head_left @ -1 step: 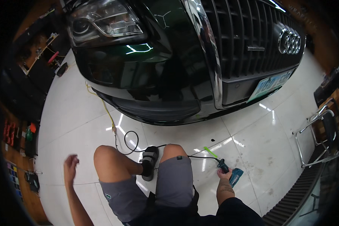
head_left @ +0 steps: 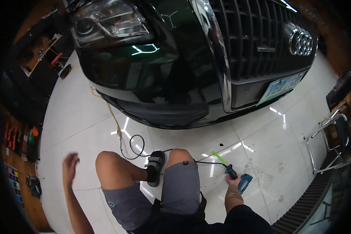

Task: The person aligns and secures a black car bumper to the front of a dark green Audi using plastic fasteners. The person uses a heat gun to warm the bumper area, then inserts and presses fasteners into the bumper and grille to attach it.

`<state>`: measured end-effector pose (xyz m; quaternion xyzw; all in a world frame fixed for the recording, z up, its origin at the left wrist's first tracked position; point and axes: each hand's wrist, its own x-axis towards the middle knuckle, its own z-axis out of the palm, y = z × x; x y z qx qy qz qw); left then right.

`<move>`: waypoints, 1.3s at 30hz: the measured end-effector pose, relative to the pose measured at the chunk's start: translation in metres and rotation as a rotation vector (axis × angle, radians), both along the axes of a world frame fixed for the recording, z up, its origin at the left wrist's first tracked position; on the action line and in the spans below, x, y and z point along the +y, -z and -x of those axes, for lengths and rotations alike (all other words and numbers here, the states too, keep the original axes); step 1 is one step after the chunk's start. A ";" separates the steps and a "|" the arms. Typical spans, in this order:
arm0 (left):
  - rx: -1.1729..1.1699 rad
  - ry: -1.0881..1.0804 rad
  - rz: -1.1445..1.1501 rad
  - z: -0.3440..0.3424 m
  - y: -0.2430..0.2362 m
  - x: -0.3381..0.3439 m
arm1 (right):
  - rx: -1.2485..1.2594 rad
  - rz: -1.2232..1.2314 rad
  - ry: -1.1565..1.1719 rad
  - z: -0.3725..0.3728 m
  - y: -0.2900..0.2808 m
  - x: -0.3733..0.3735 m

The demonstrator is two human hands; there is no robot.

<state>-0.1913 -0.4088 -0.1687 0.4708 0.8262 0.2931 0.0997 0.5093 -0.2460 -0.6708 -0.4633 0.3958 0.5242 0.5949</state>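
My right hand [head_left: 233,180] is closed around the black handle of a teal corded heat gun [head_left: 244,183], held low above the floor at the right. A black cord [head_left: 210,162] runs from its handle to the left, partly behind my knee. Off to the left, my left hand [head_left: 70,162] is raised beside my left knee, slightly blurred. Its fingers are loosely bent and apart, and I see nothing in them. In front of me stands a dark green car [head_left: 144,93], its bumper beyond the reach of both hands.
A bright green strip [head_left: 218,157] and a small black piece [head_left: 221,144] lie on the white tiled floor. The black cord loops and meets a yellow extension cord [head_left: 112,113]. At the right is a metal-framed chair [head_left: 341,136]; shelving [head_left: 17,156] lines the left.
My left hand has moved slightly up and to the left. My right hand and the heat gun look almost still.
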 end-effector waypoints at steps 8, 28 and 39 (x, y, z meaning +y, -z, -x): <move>0.568 0.686 -0.432 -0.150 -0.124 0.261 | -0.196 -0.897 0.159 0.016 -0.046 -0.035; 0.658 0.714 -0.985 -0.193 -0.096 0.358 | -0.566 -1.738 -0.576 0.143 -0.547 -0.070; 0.518 0.911 -0.995 -0.177 -0.098 0.363 | -0.699 -1.664 -0.967 0.275 -0.662 -0.040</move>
